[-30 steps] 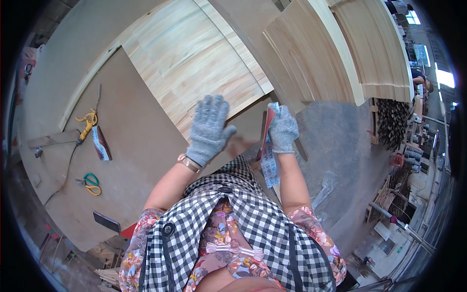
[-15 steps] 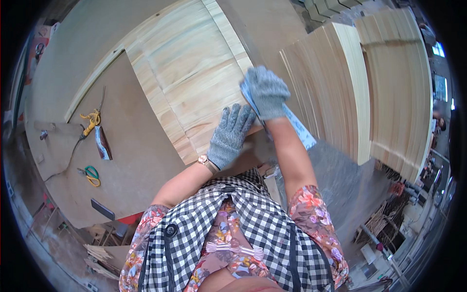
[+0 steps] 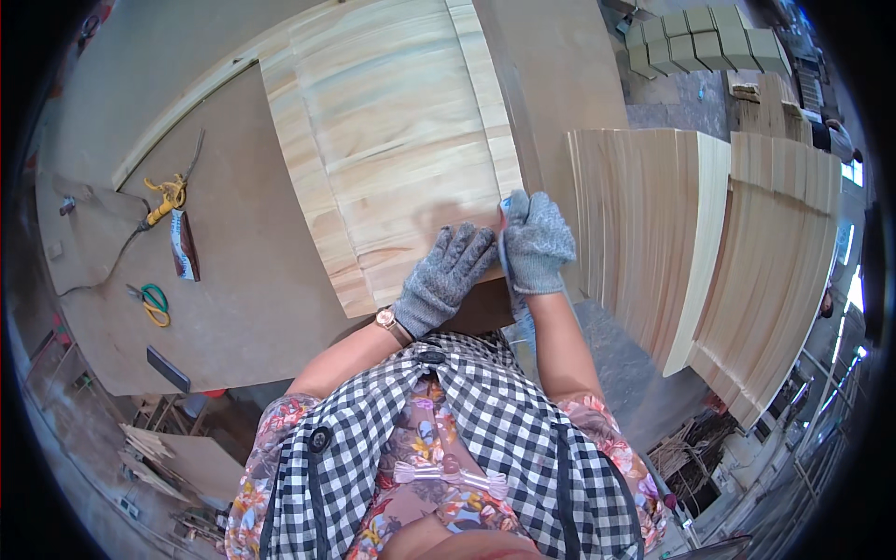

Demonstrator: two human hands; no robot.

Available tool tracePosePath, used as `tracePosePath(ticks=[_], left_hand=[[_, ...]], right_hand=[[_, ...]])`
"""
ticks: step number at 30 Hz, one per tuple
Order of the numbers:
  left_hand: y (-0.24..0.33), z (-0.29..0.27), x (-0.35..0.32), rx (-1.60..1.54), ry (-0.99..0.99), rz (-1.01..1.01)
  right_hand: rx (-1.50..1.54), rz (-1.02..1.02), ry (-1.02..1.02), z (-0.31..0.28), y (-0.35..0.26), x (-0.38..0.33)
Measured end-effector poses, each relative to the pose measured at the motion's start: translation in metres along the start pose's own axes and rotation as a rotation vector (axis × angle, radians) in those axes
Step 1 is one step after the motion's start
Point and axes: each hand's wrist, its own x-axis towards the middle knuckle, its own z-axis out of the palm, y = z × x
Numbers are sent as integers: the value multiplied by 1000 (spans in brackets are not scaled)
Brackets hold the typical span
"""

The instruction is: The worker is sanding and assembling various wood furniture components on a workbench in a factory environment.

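Observation:
A pale wooden panel [image 3: 401, 140] with a framed border lies on the brown worktable. My left hand [image 3: 443, 277], in a grey knit glove, rests flat on the panel's near right corner with its fingers stretched out. My right hand [image 3: 539, 245], gloved alike, is closed at the panel's right edge. It grips a sandpaper strip [image 3: 505, 210] with a blue and white printed back. Most of the strip is hidden behind the glove. The two hands are close together, a small gap between them.
Left on the worktable [image 3: 252, 317] lie a yellow-handled tool [image 3: 168, 201] with a cord, a brown packet [image 3: 184, 247], scissors [image 3: 152, 303] and a dark phone [image 3: 168, 369]. Tall stacks of wooden panels [image 3: 635, 233] stand at the right. Grey-green blocks [image 3: 705, 42] are piled at the far right.
My right hand has drawn back toward me along the panel's right edge, and less of the sandpaper strip shows. My left hand stays on the corner. The whole view has shifted.

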Motion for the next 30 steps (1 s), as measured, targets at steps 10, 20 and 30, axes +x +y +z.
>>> tracePosePath(ticks=[10, 20, 30], left_hand=[[-58, 36, 22, 86, -75, -1], [39, -6, 2, 1, -162, 118], [46, -29, -36, 158, -64, 54]], right_hand=[[0, -78, 143, 107, -53, 336], [57, 92, 228, 4, 24, 231], [147, 149, 135, -21, -8, -23]])
